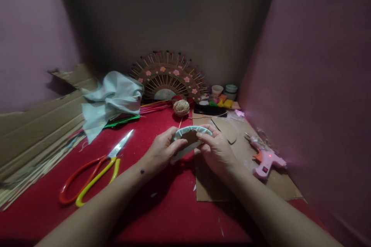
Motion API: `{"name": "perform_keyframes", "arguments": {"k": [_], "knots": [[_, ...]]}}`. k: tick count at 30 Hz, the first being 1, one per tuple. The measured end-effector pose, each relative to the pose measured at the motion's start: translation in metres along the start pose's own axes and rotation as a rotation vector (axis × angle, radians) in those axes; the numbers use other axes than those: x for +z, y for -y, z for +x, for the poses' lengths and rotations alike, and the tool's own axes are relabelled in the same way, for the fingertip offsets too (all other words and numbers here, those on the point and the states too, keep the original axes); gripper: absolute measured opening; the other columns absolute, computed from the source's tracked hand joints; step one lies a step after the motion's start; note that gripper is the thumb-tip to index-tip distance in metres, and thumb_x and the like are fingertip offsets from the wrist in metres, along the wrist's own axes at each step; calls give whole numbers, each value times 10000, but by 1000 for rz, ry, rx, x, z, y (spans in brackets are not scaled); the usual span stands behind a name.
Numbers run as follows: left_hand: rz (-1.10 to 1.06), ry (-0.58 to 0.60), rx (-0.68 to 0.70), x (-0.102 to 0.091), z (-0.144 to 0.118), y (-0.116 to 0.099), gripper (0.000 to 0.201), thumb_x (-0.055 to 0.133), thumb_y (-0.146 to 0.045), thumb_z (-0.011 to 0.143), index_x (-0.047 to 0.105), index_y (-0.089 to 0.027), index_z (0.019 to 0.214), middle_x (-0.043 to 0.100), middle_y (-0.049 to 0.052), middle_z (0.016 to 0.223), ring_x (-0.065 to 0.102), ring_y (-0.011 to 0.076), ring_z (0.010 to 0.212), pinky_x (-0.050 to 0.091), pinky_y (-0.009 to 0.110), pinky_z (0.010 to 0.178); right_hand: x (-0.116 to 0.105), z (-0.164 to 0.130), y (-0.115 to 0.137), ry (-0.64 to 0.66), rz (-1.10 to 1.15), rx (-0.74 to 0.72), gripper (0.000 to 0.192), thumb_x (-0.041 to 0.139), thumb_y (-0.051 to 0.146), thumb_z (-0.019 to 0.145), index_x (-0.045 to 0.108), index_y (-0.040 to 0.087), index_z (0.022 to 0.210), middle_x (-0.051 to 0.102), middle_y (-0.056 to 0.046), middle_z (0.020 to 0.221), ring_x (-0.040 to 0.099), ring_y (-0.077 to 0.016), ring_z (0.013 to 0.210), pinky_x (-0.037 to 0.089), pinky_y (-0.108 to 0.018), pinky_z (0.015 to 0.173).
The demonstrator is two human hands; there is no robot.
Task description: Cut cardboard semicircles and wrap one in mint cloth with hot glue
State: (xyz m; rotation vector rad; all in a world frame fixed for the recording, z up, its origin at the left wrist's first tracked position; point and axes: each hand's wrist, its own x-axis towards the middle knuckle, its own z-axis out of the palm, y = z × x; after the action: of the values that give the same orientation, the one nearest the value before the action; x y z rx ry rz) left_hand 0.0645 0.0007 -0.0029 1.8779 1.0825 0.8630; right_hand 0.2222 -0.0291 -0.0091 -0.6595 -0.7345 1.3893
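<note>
Between my two hands is a cardboard piece (189, 136) with pale blue fabric folded over its curved upper edge; loose fabric hangs at its lower side. My left hand (164, 146) grips the left end, thumb on the near face. My right hand (217, 148) pinches the right end, thumb pressing on the folded fabric. A rounded cardboard cutout (225, 130) lies just behind my right hand. Off to the right, a pink glue gun (268, 160) rests with a red light showing. Scissors (111, 158) with red and yellow handles lie open left of my left forearm.
A cardboard sheet (211, 189) lies on the red tabletop (162, 216). Behind my hands are a twine ball (181, 107) and a flower-decorated stick fan (168, 73). Crumpled pale fabric (118, 96), cardboard strips (40, 123) and thin sticks (49, 162) occupy the left. Walls close both sides.
</note>
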Motion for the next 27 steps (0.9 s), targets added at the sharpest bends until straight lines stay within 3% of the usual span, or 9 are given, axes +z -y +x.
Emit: {"name": "perform_keyframes", "arguments": {"k": [4,11,27], "knots": [[25,-4,4,0,-1,-1,191,546,-373,832,533,-183,830,559,-15,729,509,141,658,388,259,579,0,0,4,39,40,-6,213,734,211,643,622,181,821,695,-9,771,619,-155,725,458,-291,713],[140,-28,37,4,-3,-4,206,501,-377,832,459,-194,749,474,-30,666,443,132,605,339,257,548,0,2,-1,-70,-19,-62,160,767,209,608,648,172,710,676,25,651,582,-112,630,434,-241,657],[-33,35,-50,2,-4,-10,201,548,-375,825,485,-188,781,503,-39,667,463,113,578,355,229,500,-2,4,-1,-52,-5,-8,122,754,184,592,682,184,690,694,10,659,595,-139,638,445,-276,671]]}}
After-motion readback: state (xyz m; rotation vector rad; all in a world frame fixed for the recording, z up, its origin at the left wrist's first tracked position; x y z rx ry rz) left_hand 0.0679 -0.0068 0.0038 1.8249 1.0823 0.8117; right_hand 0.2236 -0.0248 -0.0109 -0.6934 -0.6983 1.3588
